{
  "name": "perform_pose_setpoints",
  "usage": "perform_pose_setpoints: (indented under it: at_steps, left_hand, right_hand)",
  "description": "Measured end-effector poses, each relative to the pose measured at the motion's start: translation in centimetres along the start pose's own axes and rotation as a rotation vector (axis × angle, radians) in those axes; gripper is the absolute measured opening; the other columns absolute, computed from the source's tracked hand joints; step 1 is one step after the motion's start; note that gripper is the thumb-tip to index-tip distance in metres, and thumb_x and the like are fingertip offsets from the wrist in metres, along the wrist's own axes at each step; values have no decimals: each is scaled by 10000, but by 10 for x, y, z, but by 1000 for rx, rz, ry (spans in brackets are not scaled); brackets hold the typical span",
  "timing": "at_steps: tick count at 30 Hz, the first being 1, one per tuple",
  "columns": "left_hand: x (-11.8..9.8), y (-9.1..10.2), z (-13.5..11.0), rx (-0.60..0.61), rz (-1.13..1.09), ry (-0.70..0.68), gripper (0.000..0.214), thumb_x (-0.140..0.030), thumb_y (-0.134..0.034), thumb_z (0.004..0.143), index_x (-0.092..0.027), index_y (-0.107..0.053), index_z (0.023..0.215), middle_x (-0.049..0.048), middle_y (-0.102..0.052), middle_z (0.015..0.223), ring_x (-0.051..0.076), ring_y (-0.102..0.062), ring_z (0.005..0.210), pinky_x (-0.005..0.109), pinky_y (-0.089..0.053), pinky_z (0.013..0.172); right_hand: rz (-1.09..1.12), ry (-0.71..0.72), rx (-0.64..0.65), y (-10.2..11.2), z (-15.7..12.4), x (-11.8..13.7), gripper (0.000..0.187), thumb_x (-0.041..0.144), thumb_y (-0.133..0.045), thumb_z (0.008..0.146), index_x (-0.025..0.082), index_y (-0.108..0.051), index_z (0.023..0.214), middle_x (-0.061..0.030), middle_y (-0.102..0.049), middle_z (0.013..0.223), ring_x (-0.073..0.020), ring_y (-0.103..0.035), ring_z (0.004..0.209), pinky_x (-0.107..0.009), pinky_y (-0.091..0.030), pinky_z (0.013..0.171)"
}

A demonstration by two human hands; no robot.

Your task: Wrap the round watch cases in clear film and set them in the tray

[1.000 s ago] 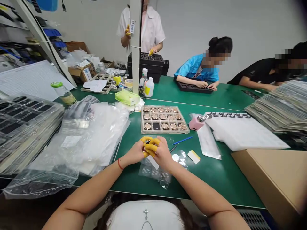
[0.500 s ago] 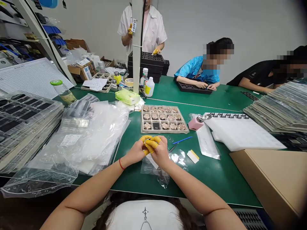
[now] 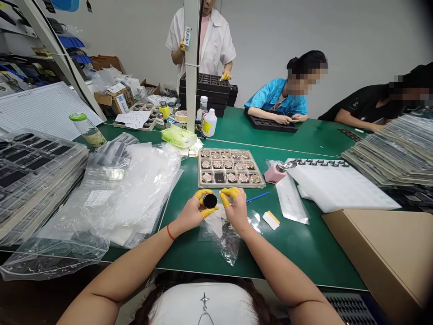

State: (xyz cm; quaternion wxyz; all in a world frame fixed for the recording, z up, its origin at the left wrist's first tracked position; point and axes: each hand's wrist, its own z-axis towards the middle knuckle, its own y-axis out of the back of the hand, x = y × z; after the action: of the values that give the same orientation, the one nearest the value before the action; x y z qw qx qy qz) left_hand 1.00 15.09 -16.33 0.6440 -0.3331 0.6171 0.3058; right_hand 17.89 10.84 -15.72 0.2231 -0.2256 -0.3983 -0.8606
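Observation:
My left hand [image 3: 193,211], with yellow finger cots on, pinches a round black disc [image 3: 210,201] with a thin shiny rim by its edge. Just right of it is my right hand [image 3: 234,208], also in yellow finger cots, its thumb and fingers pinched together. Whatever those fingertips hold, if anything, is too small to make out. A white wipe [image 3: 215,222] hangs or lies below the hands, over a clear plastic bag [image 3: 228,248]. Beyond the hands sits a clear tray [image 3: 230,185] of rose-gold round watch parts; one front-row compartment shows only its black bottom.
A blue stick tool [image 3: 259,197], a white-and-yellow block [image 3: 271,220] and a pink pump bottle [image 3: 274,174] lie to the right. Plastic bags [image 3: 135,194] and stacked trays [image 3: 37,180] fill the left. A cardboard box [image 3: 379,243] stands at right. Three co-workers sit or stand opposite.
My hands have come apart, the right one moving slightly right. The black disc, hidden between the fingers before, now faces up in my left hand.

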Motion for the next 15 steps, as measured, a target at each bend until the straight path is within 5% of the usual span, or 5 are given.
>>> perform_pose_setpoints:
  at_steps: [6, 10, 15]
  left_hand:
    - [-1, 7, 4, 15, -135, -24, 491, -264, -660, 777, -206, -358, 1161, 93, -632, 1103, 225, -616, 1089, 424, -456, 987]
    - [3, 4, 5, 23, -144, -111, 458, -240, -633, 798, -226, -361, 1166, 117, -487, 1338, 256, -447, 1289, 424, -436, 1023]
    - [6, 1, 3, 40, -130, -125, 442, -223, -622, 812, -231, -369, 1175, 108, -443, 1370, 227, -510, 1231, 420, -418, 1044]
  right_hand:
    - [-149, -137, 20, 24, 16, -30, 202, 299, -553, 830, 226, -656, 988, -75, -643, 967, -266, -499, 940, -435, -346, 831]
    - [1, -61, 203, 20, 12, -18, 170, 273, -544, 841, 247, -674, 947, -60, -648, 992, -250, -516, 960, -427, -372, 844]
    - [181, -175, 414, 11, 7, 3, 86, 246, -585, 802, 226, -669, 810, -44, -666, 891, -224, -552, 896, -397, -416, 815]
